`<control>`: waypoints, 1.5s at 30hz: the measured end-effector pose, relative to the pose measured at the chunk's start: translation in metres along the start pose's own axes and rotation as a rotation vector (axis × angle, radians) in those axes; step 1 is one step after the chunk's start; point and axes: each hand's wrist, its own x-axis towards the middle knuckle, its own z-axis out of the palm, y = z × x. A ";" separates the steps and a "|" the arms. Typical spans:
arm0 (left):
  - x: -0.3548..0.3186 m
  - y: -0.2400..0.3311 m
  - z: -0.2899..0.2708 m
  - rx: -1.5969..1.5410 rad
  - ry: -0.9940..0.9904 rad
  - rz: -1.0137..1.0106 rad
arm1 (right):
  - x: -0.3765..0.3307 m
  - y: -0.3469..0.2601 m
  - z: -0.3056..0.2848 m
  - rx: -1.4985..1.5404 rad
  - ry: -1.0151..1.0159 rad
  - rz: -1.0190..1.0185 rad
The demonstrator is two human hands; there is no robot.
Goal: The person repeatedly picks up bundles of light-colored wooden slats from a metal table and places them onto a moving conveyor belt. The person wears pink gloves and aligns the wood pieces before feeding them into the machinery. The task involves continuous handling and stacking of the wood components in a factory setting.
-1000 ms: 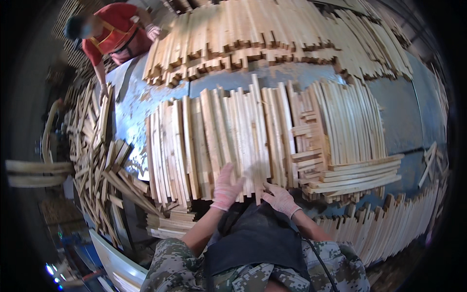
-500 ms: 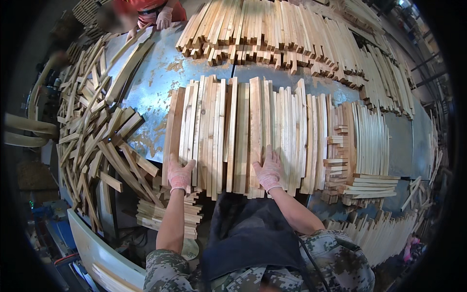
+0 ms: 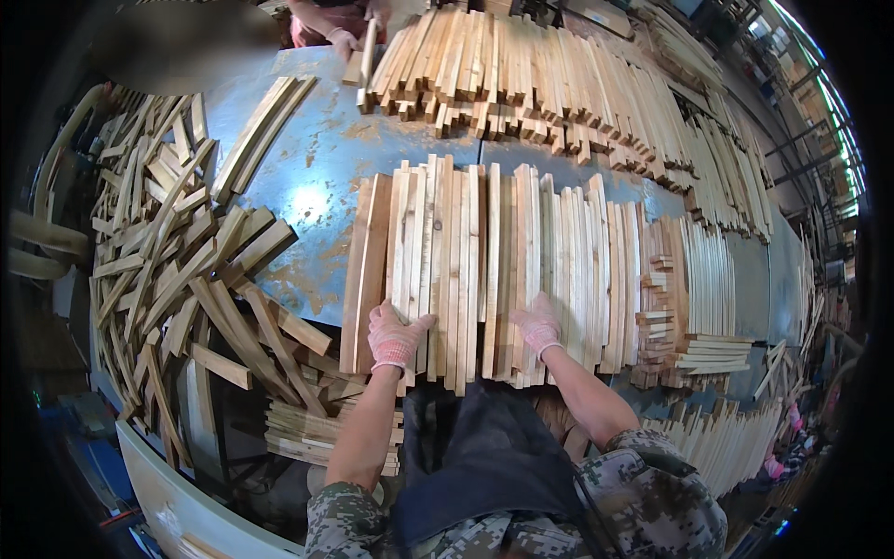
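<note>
Over the left end of the blue-grey metal table (image 3: 326, 158), I see a jumbled heap of loose brown wooden sticks (image 3: 182, 291). Next, along the table's near side, lies a side-by-side row of straight, pale wooden strips (image 3: 463, 252), their lengths pointing across the table. My left hand (image 3: 396, 337), in a pinkish-white glove, rests on the row's near part, fingers spread and thumb out. My right hand (image 3: 537, 326), gloved alike, lies farther along, fingers extended; I can't tell how hard either presses.

I judge each strip stiff, light and fairly tough, though a thin one might split; together they'd be heavy and apt to slide past one another. I'd take one at mid-length, or squeeze a batch from its two outer sides.

Towards the table's right end sit cross-laid short wooden blocks (image 3: 658, 307), then slim whitish strips (image 3: 711, 270). I make out no container; the row lies directly on the table.
</note>
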 end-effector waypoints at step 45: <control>0.102 -0.111 0.045 -0.275 0.131 0.203 | -0.157 0.143 0.097 1.088 -0.636 0.534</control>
